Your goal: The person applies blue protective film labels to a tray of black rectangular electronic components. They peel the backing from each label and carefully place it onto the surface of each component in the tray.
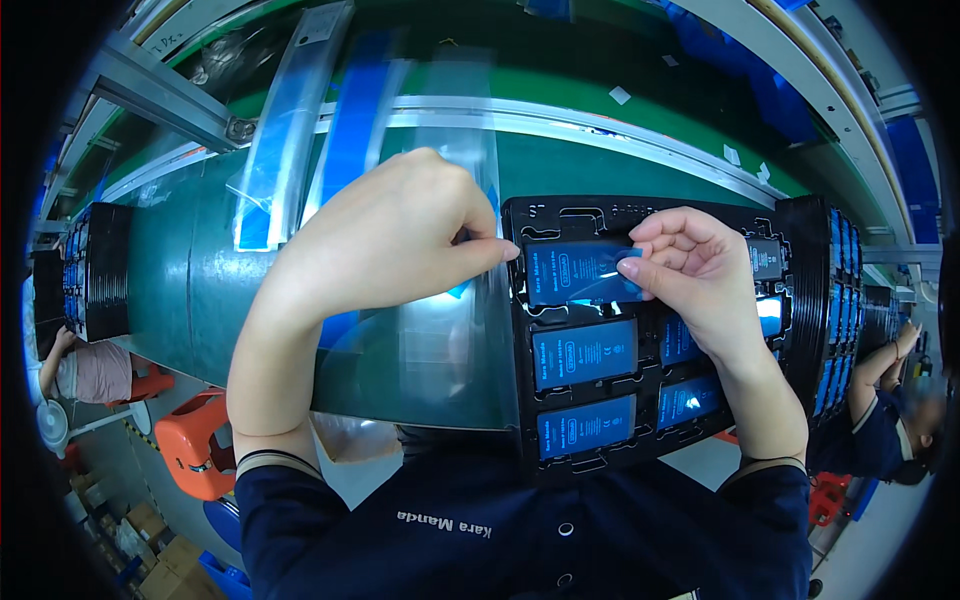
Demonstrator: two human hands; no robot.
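Observation:
A black moulded tray (648, 338) sits in front of me, holding flat blue phone batteries in its pockets. My right hand (692, 262) pinches thumb and finger together at the right end of the upper-left battery (568, 276). Between them shows the corner of a thin see-through film (632, 268) lying over that battery. At the same battery's left end, my left hand (425, 225) has its thumb and forefinger closed by the tray's edge; whatever they hold is too small to make out. Below lie a second battery (585, 352) and a third battery (587, 426). My right hand and wrist hide part of the right column.
Clear plastic strips with blue film (285, 140) lie at the far left of the green table (190, 290). Stacked black trays (815, 260) stand close on the right, another tray stack (103, 270) far left. An orange stool (190, 445) and other people are beyond the table.

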